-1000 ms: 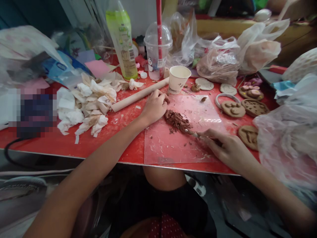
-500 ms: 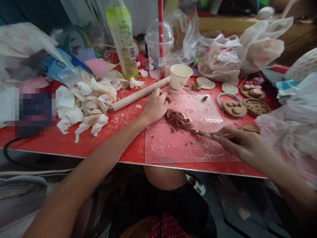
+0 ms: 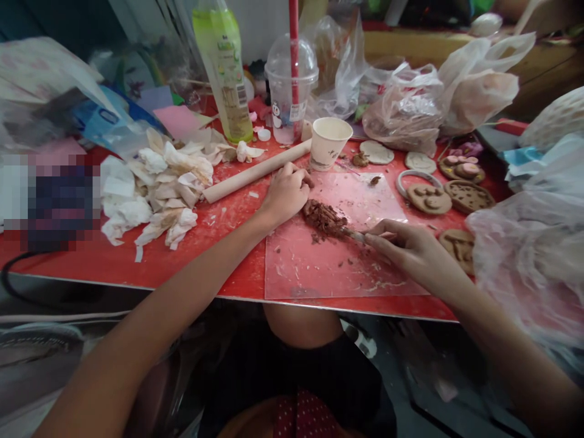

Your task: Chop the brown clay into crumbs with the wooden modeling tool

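A crumbly mound of brown clay (image 3: 323,217) lies on a clear plastic sheet (image 3: 305,277) over the red table. My right hand (image 3: 399,246) is closed in a pinch around a thin stick-like tool (image 3: 353,234). The tool's far end goes into the clay, so its tip is hidden. My left hand (image 3: 287,190) rests by the sheet's upper left, just beside the mound, with its fingers curled inward. Whatever may be under those fingers is hidden. Dark crumbs and pale scraps are scattered over the sheet.
Behind my left hand lie a cardboard-coloured roller (image 3: 255,171) and a paper cup (image 3: 329,145). Crumpled tissues (image 3: 159,188) are heaped left. Decorated clay discs (image 3: 429,198) and plastic bags (image 3: 524,243) sit right. A green bottle (image 3: 223,79) and domed plastic cup (image 3: 285,91) stand at the back.
My right hand has moved left along the tool, closer to the clay, uncovering a clay disc on the right. My left hand stays in place.
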The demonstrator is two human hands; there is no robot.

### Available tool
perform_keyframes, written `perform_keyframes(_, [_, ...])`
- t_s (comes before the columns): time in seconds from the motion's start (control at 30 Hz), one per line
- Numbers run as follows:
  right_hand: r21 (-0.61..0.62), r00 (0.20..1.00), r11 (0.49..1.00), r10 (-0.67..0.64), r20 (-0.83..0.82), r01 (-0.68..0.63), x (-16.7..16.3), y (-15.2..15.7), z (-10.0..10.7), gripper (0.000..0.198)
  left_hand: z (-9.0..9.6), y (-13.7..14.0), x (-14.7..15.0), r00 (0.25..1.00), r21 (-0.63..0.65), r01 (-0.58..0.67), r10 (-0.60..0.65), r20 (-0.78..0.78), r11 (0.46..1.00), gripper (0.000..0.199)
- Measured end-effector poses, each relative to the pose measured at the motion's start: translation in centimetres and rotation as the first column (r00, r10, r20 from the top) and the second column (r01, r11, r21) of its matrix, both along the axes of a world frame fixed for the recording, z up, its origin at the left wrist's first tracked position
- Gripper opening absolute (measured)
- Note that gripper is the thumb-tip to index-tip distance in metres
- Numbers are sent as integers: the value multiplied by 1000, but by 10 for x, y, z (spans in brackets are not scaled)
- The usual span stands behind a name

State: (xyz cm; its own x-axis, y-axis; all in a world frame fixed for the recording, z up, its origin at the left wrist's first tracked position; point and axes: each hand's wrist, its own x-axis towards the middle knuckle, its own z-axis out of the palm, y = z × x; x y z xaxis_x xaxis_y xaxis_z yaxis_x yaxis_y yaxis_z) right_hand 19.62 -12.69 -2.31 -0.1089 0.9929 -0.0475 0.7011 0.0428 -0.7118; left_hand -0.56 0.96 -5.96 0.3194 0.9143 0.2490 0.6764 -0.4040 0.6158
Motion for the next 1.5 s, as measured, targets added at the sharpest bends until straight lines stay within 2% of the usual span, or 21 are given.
perform_keyframes(0.2, [-150,977,989,-42,-211,10,-4,7,-1,32,4,-1,-1,998,-30,6,-5,55,1000,20])
perform_keyframes(0.4, [-275,946,961,-115,-304,28,6,10,-8,34,12,-4,-2,994,-54,-44,48,93,998,23])
perform_keyframes(0.57, [-367,887,930,-200,-417,38,5,8,-6,34,10,-3,-3,983,-30,-54,58,172,998,21])
perform_keyframes(0.67, [-384,834,922,-252,-491,53,2,7,-5,31,9,-2,-5,978,-12,-52,54,202,999,20])
perform_keyframes(0.73, [-369,764,928,-273,-584,49,1,7,-5,29,9,-2,-5,975,-2,-53,52,214,999,20])
perform_keyframes(0.8, [-306,682,950,-266,-681,65,0,7,-4,27,9,-1,-5,971,12,-54,50,234,998,19])
perform_keyframes(0.83, [-254,669,962,-252,-700,96,0,7,-4,26,8,-1,-5,968,20,-57,51,248,998,19])
perform_keyframes(0.87, [-192,691,972,-231,-685,134,0,8,-4,24,8,-1,-5,964,27,-63,53,262,998,18])
perform_keyframes(0.93, [-45,819,980,-187,-542,194,0,9,-3,21,7,0,-6,955,38,-71,57,290,997,17])
perform_keyframes(1.0, [103,945,981,-128,-300,165,-1,10,-5,18,5,1,-6,948,43,-73,56,313,996,16])
perform_keyframes(1.1, [244,999,969,-39,15,34,-5,11,-9,15,3,3,-6,941,53,-69,48,335,996,16])
perform_keyframes(1.17, [309,980,949,8,199,-70,-9,9,-12,13,3,4,-6,939,52,-67,45,341,996,16])
perform_keyframes(1.27, [375,897,908,4,443,-189,-12,5,-14,16,3,4,-6,939,48,-61,41,341,997,16])
perform_keyframes(1.4, [454,792,855,-88,605,-252,-12,0,-14,17,3,5,-8,924,71,-60,28,381,996,15])
perform_keyframes(1.5, [448,713,839,-109,693,-308,-12,-3,-11,18,5,6,-10,887,81,-46,3,461,996,15])
